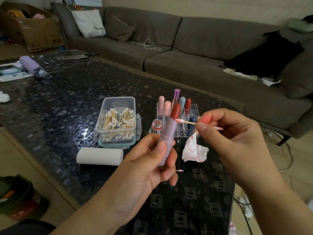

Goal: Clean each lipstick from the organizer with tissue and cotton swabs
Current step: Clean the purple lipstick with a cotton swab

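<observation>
My left hand [152, 163] grips an uncapped lipstick [167, 133] with a lilac tube and a dark red bullet, held upright and tilted right. My right hand [228, 131] pinches a cotton swab [186, 121] by its wooden stick; the pink-stained tip touches the rim where the bullet meets the tube. Behind stands the clear acrylic organizer [194, 109] holding several lipsticks [182, 103]. A lipstick-stained crumpled tissue [194, 150] lies on the table below my right hand. A clear box of cotton swabs [118, 121] sits open to the left.
A tissue roll [100, 156] lies in front of the swab box. A small open bottle [156, 126] stands by the organizer. One used swab [179, 170] lies on the dark glass table [59, 102]. A lilac umbrella [31, 66] lies far left; a grey sofa [186, 53] runs behind.
</observation>
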`<state>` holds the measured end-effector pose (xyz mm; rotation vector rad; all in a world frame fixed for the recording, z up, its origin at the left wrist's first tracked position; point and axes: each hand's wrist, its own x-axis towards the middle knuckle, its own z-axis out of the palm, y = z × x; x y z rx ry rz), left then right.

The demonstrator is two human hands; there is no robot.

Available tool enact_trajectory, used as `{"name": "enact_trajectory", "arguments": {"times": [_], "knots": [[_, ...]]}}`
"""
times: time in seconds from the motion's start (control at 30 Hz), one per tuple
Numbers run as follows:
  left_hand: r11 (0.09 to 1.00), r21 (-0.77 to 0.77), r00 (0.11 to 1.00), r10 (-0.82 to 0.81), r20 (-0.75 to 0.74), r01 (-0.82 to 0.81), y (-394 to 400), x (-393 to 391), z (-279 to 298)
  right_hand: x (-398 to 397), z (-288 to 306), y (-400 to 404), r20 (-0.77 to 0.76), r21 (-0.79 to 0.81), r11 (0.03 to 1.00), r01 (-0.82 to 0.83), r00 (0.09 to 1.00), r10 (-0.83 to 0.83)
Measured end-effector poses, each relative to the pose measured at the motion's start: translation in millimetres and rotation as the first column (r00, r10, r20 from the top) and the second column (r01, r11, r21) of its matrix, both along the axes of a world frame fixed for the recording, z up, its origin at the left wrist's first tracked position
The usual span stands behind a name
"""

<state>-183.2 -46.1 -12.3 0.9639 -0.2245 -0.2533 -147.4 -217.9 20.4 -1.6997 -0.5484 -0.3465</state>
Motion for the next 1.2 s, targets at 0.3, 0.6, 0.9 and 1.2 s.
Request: {"name": "enact_trajectory", "arguments": {"times": [0.3, 0.6, 0.9, 1.2], "knots": [[1.000, -0.012, 0.999, 0.010, -0.034, -0.010, -0.7, 1.9, -0.4, 1.1, 0.5, -1.8, 0.002, -0.010, 1.000, 0.013, 1.000, -0.013], [0.999, -0.032, 0.999, 0.000, -0.044, -0.002, -3.0, 2.3, -2.2, 0.4, -0.4, 0.1, 0.006, -0.002, 1.000, -0.014, 1.000, 0.014], [0.992, -0.114, 0.995, -0.066, -0.073, 0.057, 0.0, 3.8, -2.1, 2.7, -0.5, -3.4, -0.003, -0.002, 1.000, 0.000, 1.000, 0.000], [0.980, -0.183, 0.989, -0.104, -0.103, 0.084, 1.1, 3.2, -1.9, -0.9, -0.6, 1.5, -0.018, -0.036, 0.999, -0.041, 0.999, 0.040]]}}
